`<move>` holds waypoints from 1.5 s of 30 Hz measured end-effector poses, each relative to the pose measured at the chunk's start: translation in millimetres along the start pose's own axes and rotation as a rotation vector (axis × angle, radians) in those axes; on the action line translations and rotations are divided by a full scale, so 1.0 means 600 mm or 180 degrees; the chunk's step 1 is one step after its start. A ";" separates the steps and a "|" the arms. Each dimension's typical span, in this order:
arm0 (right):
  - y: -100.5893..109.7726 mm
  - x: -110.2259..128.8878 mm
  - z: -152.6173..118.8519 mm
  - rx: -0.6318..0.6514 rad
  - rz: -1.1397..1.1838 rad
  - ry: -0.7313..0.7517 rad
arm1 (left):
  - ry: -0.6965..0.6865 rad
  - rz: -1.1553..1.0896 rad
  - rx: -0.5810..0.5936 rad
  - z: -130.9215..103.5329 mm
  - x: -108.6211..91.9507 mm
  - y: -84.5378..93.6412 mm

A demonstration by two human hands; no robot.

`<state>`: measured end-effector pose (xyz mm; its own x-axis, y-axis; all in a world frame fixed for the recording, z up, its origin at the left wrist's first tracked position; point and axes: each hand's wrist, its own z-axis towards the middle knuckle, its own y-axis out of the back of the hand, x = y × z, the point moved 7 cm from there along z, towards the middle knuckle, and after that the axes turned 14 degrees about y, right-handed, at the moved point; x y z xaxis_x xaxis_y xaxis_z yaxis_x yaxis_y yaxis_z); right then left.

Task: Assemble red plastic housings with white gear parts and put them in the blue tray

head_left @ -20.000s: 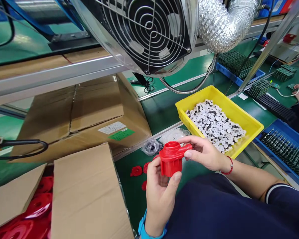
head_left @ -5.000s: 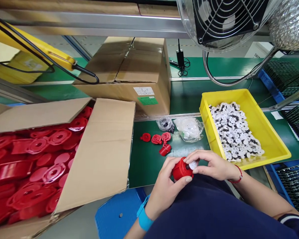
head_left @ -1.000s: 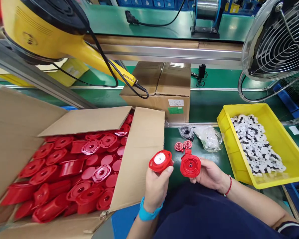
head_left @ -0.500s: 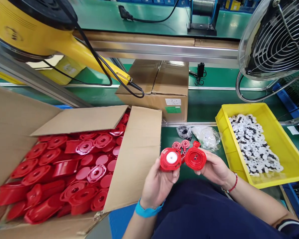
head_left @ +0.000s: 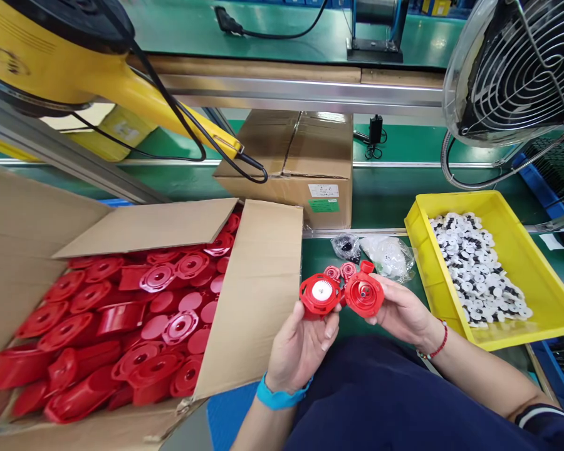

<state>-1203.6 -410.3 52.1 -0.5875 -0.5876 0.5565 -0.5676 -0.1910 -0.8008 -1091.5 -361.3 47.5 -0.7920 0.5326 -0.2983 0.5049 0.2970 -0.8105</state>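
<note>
My left hand (head_left: 303, 347) is closed around a red plastic housing with a white gear (head_left: 321, 290) in its middle, the gear side facing up. Close beside it, my right hand (head_left: 402, 310) grips a round red plastic cover (head_left: 365, 295) by its right edge. The cover has a short stub on top, and its hollow inside faces me. Just beyond the two parts, several small red round pieces (head_left: 347, 270) lie on the green bench, partly hidden. Behind them rest clear plastic bags, one with dark bits (head_left: 346, 247) and one with whitish contents (head_left: 389, 255).
On the left an open cardboard box (head_left: 256, 294) holds many red housings (head_left: 122, 319). A yellow bin (head_left: 552, 307) with white and black small parts (head_left: 479, 269) stands at right. A closed carton (head_left: 317, 150), a yellow tool (head_left: 103, 75) and a fan (head_left: 517, 75) are farther back.
The red cover in my right hand has tilted, and more of its inside shows. The housing in my left hand has tipped slightly. The camera view has shifted a little.
</note>
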 end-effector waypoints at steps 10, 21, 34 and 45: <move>0.004 -0.004 -0.002 0.0041 -0.0048 0.0020 | 0.0252 -0.0299 -0.0099 0.008 0.003 -0.015; 0.009 0.033 0.009 -0.0192 -0.1204 0.0400 | -0.0599 0.0752 -0.0505 -0.011 0.004 0.011; -0.041 0.062 0.000 0.0585 -0.3113 0.1072 | -0.0612 0.1372 -0.0438 -0.025 0.015 0.003; -0.081 0.087 -0.011 0.1063 -0.4342 0.1948 | -0.0687 0.1816 -0.0629 -0.028 0.017 0.011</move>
<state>-1210.2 -426.3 121.6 0.0700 0.5650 0.8222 -0.7526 -0.5111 0.4152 -1090.6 -340.3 47.5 -0.4210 0.4848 -0.7666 0.9048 0.1654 -0.3923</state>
